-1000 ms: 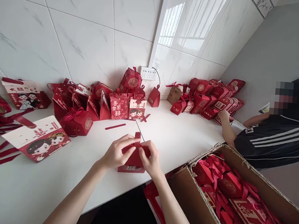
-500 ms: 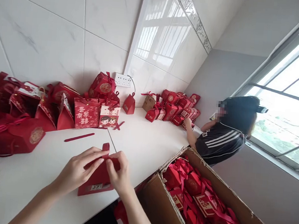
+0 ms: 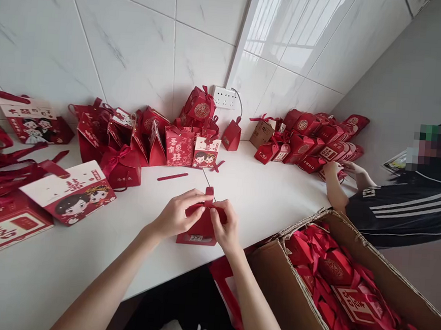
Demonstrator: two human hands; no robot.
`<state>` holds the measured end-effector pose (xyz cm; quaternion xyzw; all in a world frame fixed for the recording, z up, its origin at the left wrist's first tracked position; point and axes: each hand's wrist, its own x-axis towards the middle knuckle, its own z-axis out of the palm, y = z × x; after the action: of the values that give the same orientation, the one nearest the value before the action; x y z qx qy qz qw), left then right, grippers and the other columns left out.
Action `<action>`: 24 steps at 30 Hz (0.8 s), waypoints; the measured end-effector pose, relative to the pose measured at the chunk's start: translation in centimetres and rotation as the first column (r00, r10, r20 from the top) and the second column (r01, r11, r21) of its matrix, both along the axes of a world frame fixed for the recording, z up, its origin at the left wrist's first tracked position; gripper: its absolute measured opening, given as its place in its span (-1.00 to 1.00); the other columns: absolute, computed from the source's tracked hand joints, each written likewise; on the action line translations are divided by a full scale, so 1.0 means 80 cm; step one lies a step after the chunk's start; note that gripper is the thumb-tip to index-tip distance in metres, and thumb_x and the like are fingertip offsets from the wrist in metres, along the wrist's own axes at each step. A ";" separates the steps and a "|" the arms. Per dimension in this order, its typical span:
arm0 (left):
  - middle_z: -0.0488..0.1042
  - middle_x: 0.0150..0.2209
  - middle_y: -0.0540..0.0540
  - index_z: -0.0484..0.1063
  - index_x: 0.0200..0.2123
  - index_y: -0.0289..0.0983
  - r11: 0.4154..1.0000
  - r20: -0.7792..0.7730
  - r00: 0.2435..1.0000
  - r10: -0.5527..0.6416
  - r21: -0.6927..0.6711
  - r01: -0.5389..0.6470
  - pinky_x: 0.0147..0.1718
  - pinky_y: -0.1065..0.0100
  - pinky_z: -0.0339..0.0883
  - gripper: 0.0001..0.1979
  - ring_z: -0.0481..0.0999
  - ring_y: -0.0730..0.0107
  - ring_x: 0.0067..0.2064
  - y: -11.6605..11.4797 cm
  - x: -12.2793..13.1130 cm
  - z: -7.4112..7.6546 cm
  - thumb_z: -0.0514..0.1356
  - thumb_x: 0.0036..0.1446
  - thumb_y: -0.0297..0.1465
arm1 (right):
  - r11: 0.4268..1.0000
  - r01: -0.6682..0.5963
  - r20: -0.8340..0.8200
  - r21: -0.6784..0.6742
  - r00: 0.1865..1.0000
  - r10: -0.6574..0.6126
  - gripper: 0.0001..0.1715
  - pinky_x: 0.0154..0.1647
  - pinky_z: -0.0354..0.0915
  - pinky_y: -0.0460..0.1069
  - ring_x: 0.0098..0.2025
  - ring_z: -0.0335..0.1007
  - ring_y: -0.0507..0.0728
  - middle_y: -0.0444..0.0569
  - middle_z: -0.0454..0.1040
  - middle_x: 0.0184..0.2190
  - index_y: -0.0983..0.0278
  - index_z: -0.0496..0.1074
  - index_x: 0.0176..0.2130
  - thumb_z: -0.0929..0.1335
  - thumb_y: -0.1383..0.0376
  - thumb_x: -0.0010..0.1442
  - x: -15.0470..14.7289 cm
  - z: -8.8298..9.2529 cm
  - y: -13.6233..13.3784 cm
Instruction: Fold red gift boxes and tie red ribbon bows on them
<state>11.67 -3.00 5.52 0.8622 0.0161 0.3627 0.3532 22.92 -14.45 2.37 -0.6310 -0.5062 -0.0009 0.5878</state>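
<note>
A small red gift box (image 3: 199,230) stands upright on the white table, close to its front edge. A red strap loop (image 3: 209,194) rises from its peaked top. My left hand (image 3: 178,213) pinches the top from the left, fingers at the base of the loop. From the right, my right hand (image 3: 225,223) pinches the same top edge, its thumb near the left fingertips. Both hands partly cover the upper box. Behind them a loose red strip (image 3: 172,176) lies flat on the table.
Several red gift boxes (image 3: 179,146) line the tiled wall, with more at left, including a white-topped box (image 3: 84,195). A socket strip (image 3: 224,97) is on the wall. At right, a cardboard carton (image 3: 273,271) holds many red boxes. A co-worker (image 3: 404,205) handles boxes beyond it.
The view has swung left and down, so more boxes show at left. Both hands keep their pinch on the box top. The co-worker's second hand now shows at the far pile.
</note>
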 end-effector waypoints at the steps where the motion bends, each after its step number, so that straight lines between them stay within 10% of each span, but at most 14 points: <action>1: 0.48 -0.23 -0.08 0.44 -0.09 -0.22 1.000 -0.004 1.000 0.000 -0.009 0.000 -0.20 0.41 0.41 -0.72 0.49 0.42 -0.20 0.000 0.000 0.000 0.05 0.18 -0.50 | 1.000 0.003 0.005 -0.003 1.000 -0.003 -0.88 -0.36 0.26 -0.01 -0.38 0.30 0.06 -0.08 0.37 -0.41 0.22 0.35 -0.29 0.23 0.30 0.24 0.000 0.000 0.000; 16: 0.53 -0.32 -0.03 0.48 -0.24 -0.23 0.982 -0.034 0.994 0.105 -0.154 -0.109 -0.25 0.40 0.46 -0.79 0.51 0.42 -0.29 -0.008 0.004 0.004 0.11 0.07 -0.51 | 0.999 0.048 0.032 -0.012 0.998 -0.048 -0.88 -0.41 0.23 -0.04 -0.43 0.25 0.05 -0.11 0.33 -0.46 0.22 0.33 -0.35 0.23 0.32 0.22 0.000 0.003 0.004; 24: 0.53 -0.30 -0.07 0.32 -0.01 -0.25 0.959 -0.012 0.998 0.066 -0.276 -0.066 -0.19 0.31 0.46 -0.67 0.53 0.36 -0.24 -0.008 0.002 -0.009 0.14 0.12 -0.42 | 0.999 0.033 0.028 0.007 0.999 -0.033 -0.87 -0.43 0.22 -0.03 -0.44 0.23 0.05 -0.12 0.29 -0.48 0.21 0.34 -0.32 0.23 0.30 0.23 0.002 -0.002 0.003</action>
<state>11.85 -3.63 4.82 0.8039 0.0957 0.3675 0.4577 23.06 -14.17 2.24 -0.6372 -0.5038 -0.0212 0.5828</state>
